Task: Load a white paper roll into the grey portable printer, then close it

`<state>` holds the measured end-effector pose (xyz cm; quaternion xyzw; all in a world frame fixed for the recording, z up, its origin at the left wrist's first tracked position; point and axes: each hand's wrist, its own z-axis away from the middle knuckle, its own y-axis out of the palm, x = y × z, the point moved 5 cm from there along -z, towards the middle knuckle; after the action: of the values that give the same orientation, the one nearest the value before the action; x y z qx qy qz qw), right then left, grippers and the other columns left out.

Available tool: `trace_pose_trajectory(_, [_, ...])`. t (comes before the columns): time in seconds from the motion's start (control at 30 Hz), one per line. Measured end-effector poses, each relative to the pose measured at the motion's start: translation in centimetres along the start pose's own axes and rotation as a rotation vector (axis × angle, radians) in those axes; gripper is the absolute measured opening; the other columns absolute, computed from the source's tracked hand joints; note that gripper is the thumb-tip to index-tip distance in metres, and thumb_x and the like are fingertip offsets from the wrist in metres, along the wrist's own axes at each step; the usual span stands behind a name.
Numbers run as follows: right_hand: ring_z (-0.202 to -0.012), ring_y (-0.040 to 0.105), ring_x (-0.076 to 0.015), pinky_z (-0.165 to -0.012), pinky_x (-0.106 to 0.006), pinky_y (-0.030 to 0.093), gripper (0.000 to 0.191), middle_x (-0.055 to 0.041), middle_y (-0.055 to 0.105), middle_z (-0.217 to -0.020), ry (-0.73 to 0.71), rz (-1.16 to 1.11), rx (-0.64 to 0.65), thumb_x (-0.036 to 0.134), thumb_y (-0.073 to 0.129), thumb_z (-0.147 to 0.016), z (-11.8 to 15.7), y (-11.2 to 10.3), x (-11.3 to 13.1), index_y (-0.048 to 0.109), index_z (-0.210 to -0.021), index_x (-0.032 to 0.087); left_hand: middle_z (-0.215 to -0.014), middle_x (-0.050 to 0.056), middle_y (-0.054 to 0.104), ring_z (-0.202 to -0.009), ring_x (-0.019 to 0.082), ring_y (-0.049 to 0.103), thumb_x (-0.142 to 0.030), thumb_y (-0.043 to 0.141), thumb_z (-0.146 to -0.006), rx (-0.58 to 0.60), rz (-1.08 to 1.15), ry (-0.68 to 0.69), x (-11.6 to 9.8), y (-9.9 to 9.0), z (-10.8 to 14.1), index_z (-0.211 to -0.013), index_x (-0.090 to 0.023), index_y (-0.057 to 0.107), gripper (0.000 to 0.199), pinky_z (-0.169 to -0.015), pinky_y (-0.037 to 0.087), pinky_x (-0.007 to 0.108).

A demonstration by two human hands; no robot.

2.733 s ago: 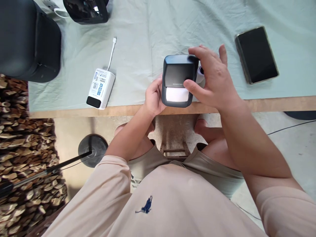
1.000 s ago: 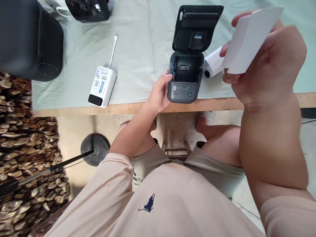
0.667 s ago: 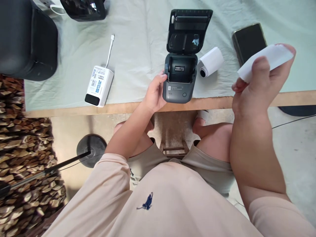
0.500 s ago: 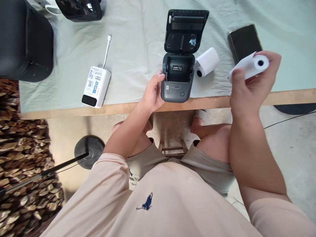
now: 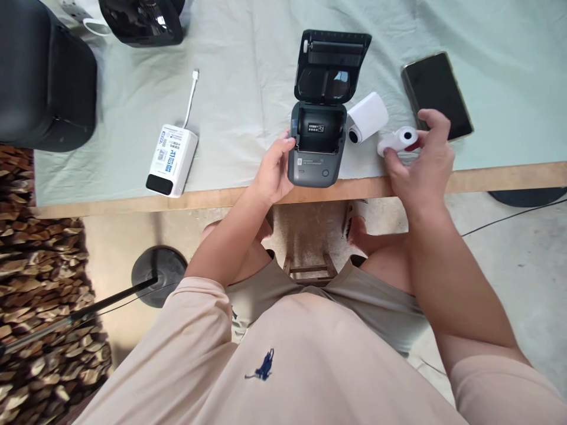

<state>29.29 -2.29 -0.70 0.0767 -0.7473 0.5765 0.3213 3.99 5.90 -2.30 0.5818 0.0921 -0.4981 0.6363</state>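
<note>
A dark grey label printer [image 5: 315, 168] stands near the table's front edge, its lid [image 5: 331, 66] raised and its paper bay showing no roll. My left hand [image 5: 275, 168] grips the printer's left side, thumb near the bay's rim. Right of the printer, a white paper roll [image 5: 370, 115] lies on the cloth. A second, smaller-looking white roll [image 5: 396, 141] is between the thumb and fingers of my right hand [image 5: 420, 159], close to the table's front edge. Whether that roll touches the cloth is unclear.
A black phone [image 5: 438, 94] lies beyond my right hand. On the left are a white power bank [image 5: 172, 159] with a short cable, a black bag [image 5: 44, 77] and a glossy black object [image 5: 142, 20]. The wooden table edge [image 5: 204, 200] runs in front.
My right hand has moved left and lower with the white roll, closer to the printer and the other roll. More of the phone shows. My left hand still holds the printer.
</note>
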Motion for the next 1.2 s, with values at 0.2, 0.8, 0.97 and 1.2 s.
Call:
trace_pose_trajectory(0.2, [-0.135, 0.067, -0.0432, -0.112, -0.060, 0.052, 0.085, -0.0244, 0.068, -0.149, -0.115, 0.003, -0.116, 0.044, 0.067, -0.080, 0.8, -0.4, -0.6, 0.042, -0.160, 0.025, -0.112, 0.006, 0.087, -0.143, 0.030, 0.079, -0.032, 0.057, -0.104, 0.005, -0.004, 0.020, 0.0, -0.1, 0.0, -0.102, -0.023, 0.073, 0.018, -0.117, 0.069, 0.042])
trace_pose_trajectory(0.8, [-0.144, 0.051, -0.0466, -0.120, -0.071, 0.032, 0.031, -0.0180, 0.077, -0.126, -0.164, 0.309, 0.192, 0.038, 0.085, -0.087, -3.0, 1.0, 6.6, 0.071, -0.112, 0.026, -0.113, 0.004, 0.088, -0.133, 0.030, 0.083, -0.036, 0.064, -0.101, -0.061, -0.045, -0.056, 0.2, -0.8, 0.0, -0.109, -0.026, 0.074, 0.016, -0.109, 0.071, 0.040])
trace_pose_trajectory(0.97, [-0.133, 0.055, -0.0439, -0.117, -0.072, 0.030, 0.016, -0.0147, 0.075, -0.114, -0.175, 0.288, 0.184, 0.035, 0.073, -0.092, -3.1, 1.3, 6.5, 0.071, -0.106, 0.028, -0.113, 0.005, 0.088, -0.142, 0.031, 0.079, -0.032, 0.062, -0.101, -0.094, -0.017, -0.076, 0.1, -0.4, 0.0, -0.104, -0.026, 0.074, 0.014, -0.117, 0.069, 0.041])
trace_pose_trajectory(1.2, [-0.132, 0.065, -0.0398, -0.120, -0.070, 0.036, 0.033, -0.0163, 0.074, -0.135, -0.144, 0.338, 0.122, 0.030, 0.070, -0.091, -3.9, 1.0, 7.3, 0.079, -0.122, 0.026, -0.110, 0.006, 0.088, -0.141, 0.032, 0.080, -0.033, 0.062, -0.101, -0.041, -0.009, -0.024, 0.0, -0.4, -0.1, -0.097, -0.025, 0.072, 0.013, -0.115, 0.070, 0.042])
